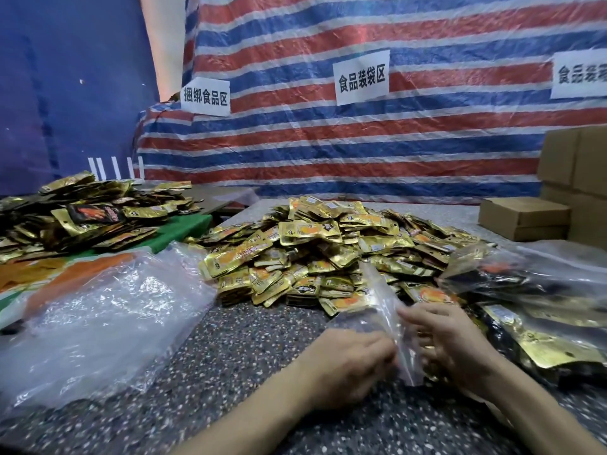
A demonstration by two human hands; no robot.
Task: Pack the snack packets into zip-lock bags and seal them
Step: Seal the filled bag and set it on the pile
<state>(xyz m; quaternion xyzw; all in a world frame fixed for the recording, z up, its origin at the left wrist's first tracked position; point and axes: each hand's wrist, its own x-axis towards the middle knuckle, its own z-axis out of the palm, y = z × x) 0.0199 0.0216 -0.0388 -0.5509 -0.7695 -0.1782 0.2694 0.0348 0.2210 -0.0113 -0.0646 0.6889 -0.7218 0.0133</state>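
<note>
While left hand (pixel 353 364) and right hand (pixel 455 348) pinch the bag (pixel 386 310) between them, its length runs away toward the packets (pixel 328 251).

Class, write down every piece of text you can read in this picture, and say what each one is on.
"捆绑食品区": left paper sign on the striped tarp.
"食品装袋区": middle paper sign, same tarp.
"食品装": right paper sign; the rest is cut off by the picture's edge.
Print on the gold snack packets: too blurred to read.
</note>
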